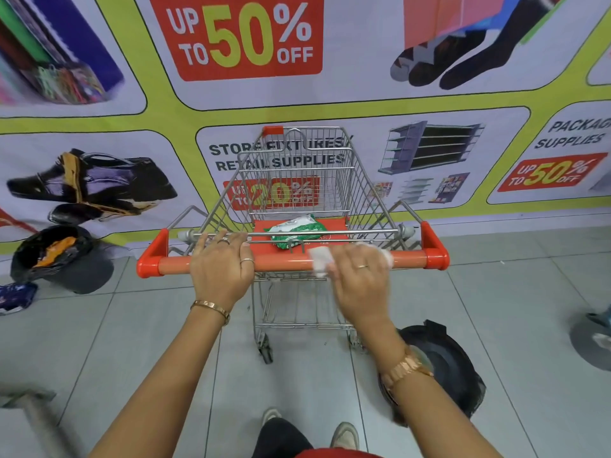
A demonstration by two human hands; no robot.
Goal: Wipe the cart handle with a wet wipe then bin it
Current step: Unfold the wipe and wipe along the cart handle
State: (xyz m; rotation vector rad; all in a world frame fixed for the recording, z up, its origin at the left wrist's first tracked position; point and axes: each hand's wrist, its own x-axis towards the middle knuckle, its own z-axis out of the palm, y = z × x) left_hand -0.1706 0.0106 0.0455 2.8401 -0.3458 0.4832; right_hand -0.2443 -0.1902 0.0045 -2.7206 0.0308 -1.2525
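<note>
A wire shopping cart stands before me with an orange handle [284,262] running left to right. My left hand [221,266] is wrapped over the handle left of centre. My right hand [360,274] presses a white wet wipe [320,259] onto the handle right of centre; the wipe pokes out on both sides of the hand. A green and white wipe pack [297,231] lies on the cart's orange child seat. A black-lined bin [443,365] sits on the floor under my right forearm. A second bin [58,256], holding rubbish, stands at the left by the wall.
The wire basket [297,180] faces a printed sale banner wall [238,38] close behind it. My shoes [344,434] show at the bottom on grey floor tiles. A crumpled blue wrapper [15,297] lies far left, and someone's shoe [600,320] at the right edge.
</note>
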